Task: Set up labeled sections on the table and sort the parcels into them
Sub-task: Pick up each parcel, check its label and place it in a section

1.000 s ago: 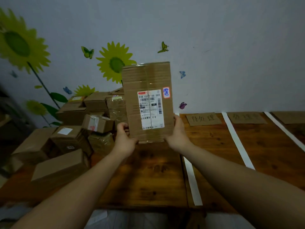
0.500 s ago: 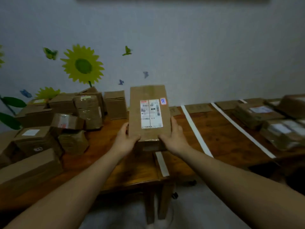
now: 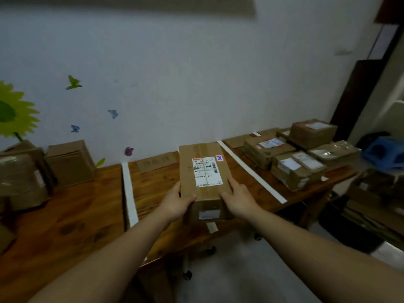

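Observation:
A long cardboard parcel (image 3: 204, 171) with a white shipping label and a small pink sticker lies flat over the wooden table (image 3: 72, 217), between two white tape strips. My left hand (image 3: 176, 201) grips its near left corner and my right hand (image 3: 237, 199) grips its near right side. A cardboard section label (image 3: 156, 163) with handwriting lies at the back of this section, by the wall. The left tape strip (image 3: 129, 193) and the right tape strip (image 3: 251, 173) bound the section. Whether the parcel rests on the table cannot be told.
Several sorted parcels (image 3: 293, 156) fill the section at the far right. Unsorted boxes (image 3: 28, 176) are stacked at the left by the wall. A blue plastic stool (image 3: 384, 152) and flattened cartons (image 3: 376, 200) stand beyond the table's right end.
The parcel has come down from upright in front of me to lying flat over the middle section. My view has swung to the right, away from the unsorted pile.

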Motion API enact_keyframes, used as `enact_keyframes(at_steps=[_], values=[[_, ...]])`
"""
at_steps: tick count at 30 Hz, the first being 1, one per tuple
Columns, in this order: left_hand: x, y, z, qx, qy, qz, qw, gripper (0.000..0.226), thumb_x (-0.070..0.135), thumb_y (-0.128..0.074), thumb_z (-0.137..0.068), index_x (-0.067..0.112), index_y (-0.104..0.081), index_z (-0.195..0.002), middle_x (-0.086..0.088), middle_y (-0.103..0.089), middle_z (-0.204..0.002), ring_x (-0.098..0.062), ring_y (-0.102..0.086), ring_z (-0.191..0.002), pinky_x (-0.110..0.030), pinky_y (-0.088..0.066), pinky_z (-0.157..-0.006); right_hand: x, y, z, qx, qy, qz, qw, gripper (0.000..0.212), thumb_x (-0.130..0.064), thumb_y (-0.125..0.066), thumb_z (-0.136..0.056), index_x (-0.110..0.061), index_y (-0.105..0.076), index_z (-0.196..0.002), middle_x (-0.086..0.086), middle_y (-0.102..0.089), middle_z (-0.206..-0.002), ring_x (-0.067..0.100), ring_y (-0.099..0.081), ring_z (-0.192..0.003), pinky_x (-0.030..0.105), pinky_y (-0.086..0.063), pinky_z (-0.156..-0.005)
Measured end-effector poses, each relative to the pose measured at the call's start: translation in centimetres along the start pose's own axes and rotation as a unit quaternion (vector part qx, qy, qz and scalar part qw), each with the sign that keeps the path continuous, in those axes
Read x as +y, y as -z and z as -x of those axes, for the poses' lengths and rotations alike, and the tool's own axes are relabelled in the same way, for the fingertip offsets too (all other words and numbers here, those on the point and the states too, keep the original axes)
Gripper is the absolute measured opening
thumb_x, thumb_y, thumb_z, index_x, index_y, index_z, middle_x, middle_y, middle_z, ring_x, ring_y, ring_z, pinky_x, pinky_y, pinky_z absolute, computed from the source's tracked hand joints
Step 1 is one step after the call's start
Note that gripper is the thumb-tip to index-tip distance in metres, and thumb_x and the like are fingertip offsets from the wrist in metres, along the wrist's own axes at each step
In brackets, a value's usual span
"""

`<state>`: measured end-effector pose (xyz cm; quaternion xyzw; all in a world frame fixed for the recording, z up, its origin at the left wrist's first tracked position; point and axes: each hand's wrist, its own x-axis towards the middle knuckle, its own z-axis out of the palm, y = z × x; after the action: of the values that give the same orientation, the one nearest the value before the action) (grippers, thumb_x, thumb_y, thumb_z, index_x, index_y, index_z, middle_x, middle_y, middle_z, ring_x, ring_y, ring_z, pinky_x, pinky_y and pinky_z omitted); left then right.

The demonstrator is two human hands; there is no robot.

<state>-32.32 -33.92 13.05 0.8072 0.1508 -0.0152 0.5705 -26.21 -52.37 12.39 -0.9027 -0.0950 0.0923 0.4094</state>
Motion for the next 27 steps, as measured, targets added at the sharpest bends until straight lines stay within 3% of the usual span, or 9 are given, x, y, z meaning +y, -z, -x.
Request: enact_keyframes(at_steps=[6,14,19,23,27], values=[[1.5,-9.0,-4.0,-0.028,0.035,-0.019,0.999,0.055,0.027,-0.056,-0.091,0.029,-0.031,-0.141,0.0,-0.052,-0.13,-0.015,-0.051,-0.102,-0.026,-0.046,-0.075,7.0,5.8,-3.2,-0.024,-0.006,0.039,0.999,0.056,-0.046,-0.044,-0.097,-0.033,-0.027,-0.149,0.007,-0.045,-0.14,0.027,-0.048,-0.123,0.043,-0.042,-0.104],[1.0,-12.6,-11.3,-0.082,0.067,-0.06,0.993,0.051,0.036,-0.056,-0.09,0.03,-0.034,-0.136,0.007,-0.054,-0.121,-0.003,-0.05,-0.085,-0.018,-0.044,-0.063,11.5,7.1,-9.8,-0.055,-0.029,0.039,0.997,0.049,-0.046,-0.041,-0.098,-0.034,-0.033,-0.145,0.003,-0.048,-0.139,0.023,-0.052,-0.12,0.043,-0.046,-0.1],[-0.8,-12.6,-16.9,-0.113,0.07,-0.073,0.988,0.025,0.043,-0.058,-0.087,0.044,-0.045,-0.108,0.021,-0.053,-0.103,0.008,-0.049,-0.077,-0.007,-0.039,-0.056,13.0,5.6,-16.2,-0.091,-0.064,0.066,0.992,0.043,-0.046,-0.041,-0.098,-0.036,-0.037,-0.14,0.003,-0.048,-0.135,0.023,-0.053,-0.116,0.042,-0.048,-0.097],[-2.2,-12.6,-21.8,-0.109,0.057,-0.087,0.989,0.048,0.039,-0.06,-0.086,0.035,-0.039,-0.13,0.01,-0.053,-0.122,0.004,-0.046,-0.082,-0.01,-0.037,-0.061,14.0,4.4,-21.1,-0.113,-0.075,0.095,0.986,0.04,-0.044,-0.039,-0.099,-0.031,-0.041,-0.137,0.004,-0.049,-0.134,0.022,-0.053,-0.115,0.04,-0.047,-0.097],[-2.3,-13.1,-24.9,-0.108,0.036,-0.095,0.989,0.053,0.036,-0.061,-0.086,0.038,-0.034,-0.131,0.016,-0.05,-0.114,0.008,-0.047,-0.083,-0.007,-0.037,-0.061,14.9,3.8,-24.8,-0.104,-0.064,0.131,0.984,0.038,-0.04,-0.039,-0.1,-0.03,-0.038,-0.137,0.006,-0.049,-0.134,0.022,-0.051,-0.115,0.036,-0.045,-0.094]])
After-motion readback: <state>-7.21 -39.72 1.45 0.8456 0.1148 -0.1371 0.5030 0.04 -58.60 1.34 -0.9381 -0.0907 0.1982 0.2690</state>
